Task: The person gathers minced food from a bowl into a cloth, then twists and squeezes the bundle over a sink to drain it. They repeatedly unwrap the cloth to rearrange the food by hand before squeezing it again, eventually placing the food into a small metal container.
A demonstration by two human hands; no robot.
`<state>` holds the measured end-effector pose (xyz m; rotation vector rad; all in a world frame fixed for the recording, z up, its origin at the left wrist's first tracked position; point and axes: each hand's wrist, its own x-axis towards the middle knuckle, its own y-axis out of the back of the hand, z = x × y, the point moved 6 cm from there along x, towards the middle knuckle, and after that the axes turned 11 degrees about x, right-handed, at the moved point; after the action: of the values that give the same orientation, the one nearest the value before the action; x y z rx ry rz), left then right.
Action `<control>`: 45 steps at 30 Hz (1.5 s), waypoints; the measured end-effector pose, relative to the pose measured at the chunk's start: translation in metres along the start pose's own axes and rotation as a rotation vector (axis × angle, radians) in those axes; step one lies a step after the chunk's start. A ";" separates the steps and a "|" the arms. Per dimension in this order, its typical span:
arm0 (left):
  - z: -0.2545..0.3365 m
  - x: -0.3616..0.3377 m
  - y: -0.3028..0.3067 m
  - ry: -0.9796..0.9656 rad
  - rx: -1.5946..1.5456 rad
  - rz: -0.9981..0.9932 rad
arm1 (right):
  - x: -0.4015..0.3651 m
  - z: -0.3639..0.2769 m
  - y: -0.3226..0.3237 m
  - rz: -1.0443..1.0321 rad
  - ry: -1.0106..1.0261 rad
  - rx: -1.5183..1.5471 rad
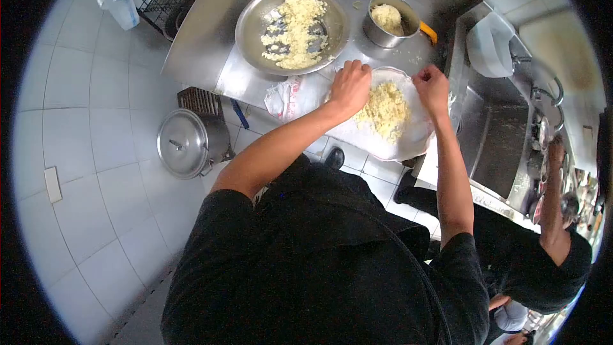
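A white cloth (415,131) lies at the counter's front edge with crumbly pale yellow food (385,112) heaped on it. At the cloth's left back edge is my left hand (351,88), its fingers curled and closed on the cloth. My right hand (431,86) pinches at the cloth's right back edge. Behind my left hand, a wide metal bowl (250,33) holds more of the yellow food, spread up its middle. A steel pot (382,37) with a pale lump inside stands behind the cloth.
An orange-handled tool (428,32) lies right of the pot. To the right are a sink (498,144) and a white plastic container (490,45). A lidded metal pot (183,144) stands low at left. Another person in black (530,255) works at right.
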<state>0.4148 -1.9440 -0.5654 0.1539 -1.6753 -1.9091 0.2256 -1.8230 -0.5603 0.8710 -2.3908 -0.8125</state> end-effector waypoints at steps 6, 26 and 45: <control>0.039 0.016 0.098 -0.066 -0.390 0.128 | -0.033 -0.110 0.059 0.261 -0.047 0.194; -0.055 -0.001 -0.066 -0.022 0.143 -0.297 | 0.016 0.077 -0.064 -0.250 0.057 -0.459; -0.071 -0.128 0.001 -0.144 -0.117 0.081 | -0.174 0.007 -0.005 -0.397 0.351 -0.380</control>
<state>0.5518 -1.9422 -0.6155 -0.0982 -1.6290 -1.9907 0.3436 -1.7040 -0.6066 1.2242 -1.7102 -1.1114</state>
